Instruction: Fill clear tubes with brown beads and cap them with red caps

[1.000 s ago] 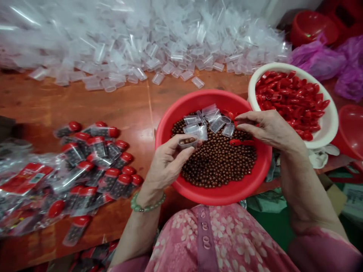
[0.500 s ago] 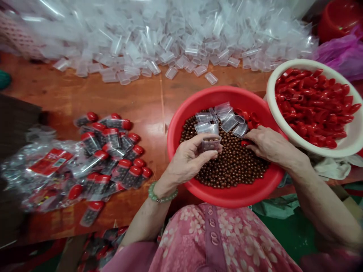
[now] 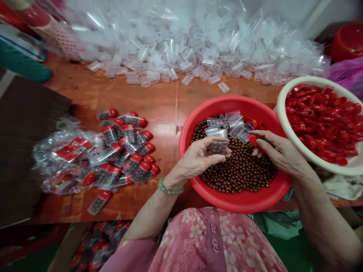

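Watching from beside the bench, I see the left hand (image 3: 200, 158) curled around a clear plastic tube (image 3: 219, 146), thumb and fingers wrapping its sides, with dark beads showing inside, just above a red basin (image 3: 227, 100). The tube looks light, thin-walled and stiff, and slick enough to be best held by its sides rather than its ends. Its long axis runs roughly up the frame toward the basin's far rim; which end is open I cannot make out. The right hand (image 3: 279, 153) pinches a small red cap (image 3: 253, 140) between thumb and forefinger, the other fingers curled under, close beside the tube. The cap seems light and hard, best taken by its edge. Brown beads (image 3: 241, 173) fill the basin, round and apt to roll, with loose tubes (image 3: 224, 126) lying on top. A white basin (image 3: 312, 81) of red caps (image 3: 320, 121) sits just beside it. Capped tubes (image 3: 113, 151) lie on the wooden table (image 3: 159, 100), below a heap of empty tubes (image 3: 184, 41).
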A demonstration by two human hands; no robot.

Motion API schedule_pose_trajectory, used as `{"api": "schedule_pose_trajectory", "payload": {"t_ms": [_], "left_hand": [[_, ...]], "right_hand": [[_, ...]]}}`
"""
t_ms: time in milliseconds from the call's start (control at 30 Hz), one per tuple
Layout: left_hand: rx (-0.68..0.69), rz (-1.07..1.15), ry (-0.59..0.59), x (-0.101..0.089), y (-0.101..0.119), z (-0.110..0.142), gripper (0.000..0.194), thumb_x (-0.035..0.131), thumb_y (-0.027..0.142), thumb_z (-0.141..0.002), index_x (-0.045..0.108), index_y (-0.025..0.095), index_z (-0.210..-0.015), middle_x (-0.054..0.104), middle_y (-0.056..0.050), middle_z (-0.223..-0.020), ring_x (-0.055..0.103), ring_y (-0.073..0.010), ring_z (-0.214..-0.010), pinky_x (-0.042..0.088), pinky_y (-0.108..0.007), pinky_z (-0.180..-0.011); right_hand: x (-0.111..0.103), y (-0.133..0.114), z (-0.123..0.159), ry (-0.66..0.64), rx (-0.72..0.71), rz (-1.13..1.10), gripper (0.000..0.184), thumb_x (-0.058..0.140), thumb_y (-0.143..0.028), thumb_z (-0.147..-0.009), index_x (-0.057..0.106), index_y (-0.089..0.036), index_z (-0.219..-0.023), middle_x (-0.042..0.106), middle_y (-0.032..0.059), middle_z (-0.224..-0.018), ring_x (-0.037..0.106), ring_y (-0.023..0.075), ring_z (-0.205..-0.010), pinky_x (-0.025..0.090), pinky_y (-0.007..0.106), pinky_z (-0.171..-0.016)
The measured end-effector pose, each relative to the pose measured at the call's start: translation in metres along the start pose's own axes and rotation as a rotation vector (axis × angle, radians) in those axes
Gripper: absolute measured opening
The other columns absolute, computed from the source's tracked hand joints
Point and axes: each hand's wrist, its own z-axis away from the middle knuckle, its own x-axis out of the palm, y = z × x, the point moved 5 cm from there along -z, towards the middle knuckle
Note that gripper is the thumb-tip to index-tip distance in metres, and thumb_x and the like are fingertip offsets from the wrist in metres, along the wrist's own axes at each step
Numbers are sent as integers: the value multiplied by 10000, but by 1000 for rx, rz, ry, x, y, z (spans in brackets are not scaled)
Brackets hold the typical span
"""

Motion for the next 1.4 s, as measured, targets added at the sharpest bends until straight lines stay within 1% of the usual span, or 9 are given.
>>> {"api": "schedule_pose_trajectory", "payload": {"t_ms": [100, 200, 333, 400, 567, 800, 1067, 1233, 1400], "left_hand": [[6, 62, -60, 0, 0, 0, 403, 804, 180, -786, 658, 158, -1161, 773, -72, -1002, 737, -159, -948, 568, -265, -859], [-11, 87, -105, 1, 0, 1, 400, 791, 222, -817, 657, 153, -1188, 771, -96, -1036, 740, -169, -954, 574, -275, -867], [1, 74, -119, 1, 0, 1, 405, 787, 273, -833, 667, 142, -1198, 770, -106, -1032, 739, -167, -928, 573, -285, -886], [29, 59, -116, 1, 1, 0, 422, 789, 308, -833, 676, 137, -1202, 768, -106, -1017, 736, -167, -903, 573, -287, -875], [40, 35, -128, 1, 3, 0, 429, 790, 358, -831, 688, 127, -1178, 760, -105, -1020, 723, -155, -883, 575, -279, -864], [-2, 43, -120, -1, 4, 1, 372, 795, 362, -825, 705, 117, -1089, 765, -116, -1009, 735, -161, -857, 591, -284, -847], [-142, 262, -168, -1, -3, 2, 385, 796, 419, -824, 708, 119, -1047, 778, -147, -1035, 766, -196, -881, 621, -301, -826], [-186, 349, -126, -1, -2, 1, 451, 762, 521, -828, 725, 94, -967, 783, -137, -892, 771, -231, -827, 634, -343, -771], [-168, 281, -52, -3, -5, -4, 552, 729, 637, -804, 740, 96, -918, 751, -84, -758, 709, -145, -662, 606, -252, -655]], "right_hand": [[7, -27, -4, 51, -94, -122, 367, 534, -339, -980, 657, -169, -1281, 678, -6, -673, 641, 126, -597, 547, 248, -601], [14, -59, -13, 117, -253, -133, 308, 567, -274, -972, 699, -216, -1244, 702, -4, -751, 663, 114, -635, 567, 250, -651], [26, -92, -24, 127, -463, -35, 270, 597, -192, -950, 740, -242, -1174, 780, 36, -1057, 743, 163, -905, 599, 309, -866], [31, -100, -25, 112, -520, 37, 274, 597, -165, -946, 743, -236, -1168, 784, 41, -1111, 741, 179, -1003, 584, 316, -936], [36, -101, -23, 72, -577, 123, 267, 585, -159, -955, 744, -234, -1156, 794, 35, -1061, 750, 160, -934, 594, 271, -870], [41, -98, -27, 5, -555, 162, 237, 558, -211, -976, 741, -247, -1122, 784, 35, -1015, 736, 172, -885, 599, 304, -830], [40, -94, -24, -59, -620, 199, 200, 550, -216, -992, 724, -242, -1087, 757, 47, -994, 717, 171, -895, 590, 313, -829], [42, -93, -23, -57, -690, 227, 195, 600, -223, -970, 703, -211, -1135, 717, 73, -1012, 704, 172, -907, 588, 301, -818], [51, -95, -16, -43, -759, 282, 263, 595, -221, -969, 667, -226, -1222, 684, 94, -1089, 694, 179, -936, 604, 309, -811]]}}
